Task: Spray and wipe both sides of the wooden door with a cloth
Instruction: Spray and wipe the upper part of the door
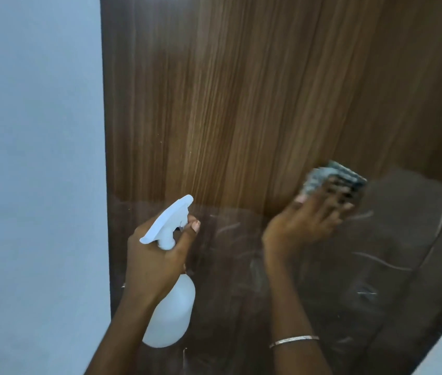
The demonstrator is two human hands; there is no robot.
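The wooden door (241, 104) fills the scene ahead, a smooth brown laminate with fine vertical grain streaks, lighter through the middle. Its lower part (376, 266) is darker and glossy, crossed with pale scratch-like marks and smears.

The left hand (157, 261) has its grip closed round the neck of a plain white plastic spray bottle (171, 315). One finger reaches forward by the trigger, and the rounded, matte body hangs below the hand, near the door's left edge.

The right hand (303, 223) lies open, fingers spread straight, pressing a folded grey-blue cloth (333, 177) flat against the door, right where the brown grain meets the glossy part. The cloth is blurred, so I cannot tell its weave.

A thin metal bangle (294, 341) circles the right wrist. A smooth, pale blue-grey wall (35, 158) stands left of the door.
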